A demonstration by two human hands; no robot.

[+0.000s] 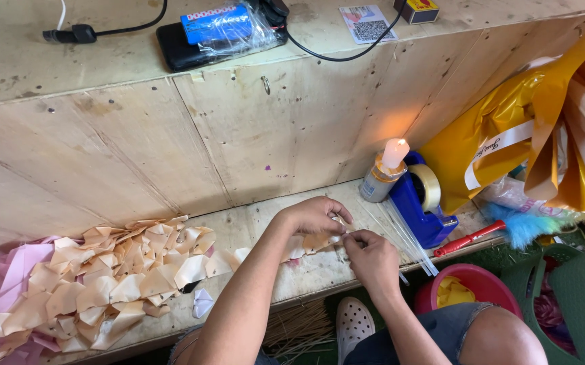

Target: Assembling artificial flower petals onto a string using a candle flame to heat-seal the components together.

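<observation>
My left hand (314,215) and my right hand (372,257) meet over the wooden bench (306,274), fingertips pinched together on a small peach ribbon petal (321,240). The left hand arches over it from above and the right grips its end from the right. A heap of folded peach ribbon petals (113,277) lies on the bench to the left. A few more petals (228,260) lie under my left forearm.
A lit candle on a small can (386,172) stands beside a blue tape dispenser (422,203). Thin clear strips (407,236) fan out by it. Pink ribbon pieces (12,270), gold foil sheets (542,128), red-handled tool (468,238), red bucket (471,287) and green basket (576,297) surround.
</observation>
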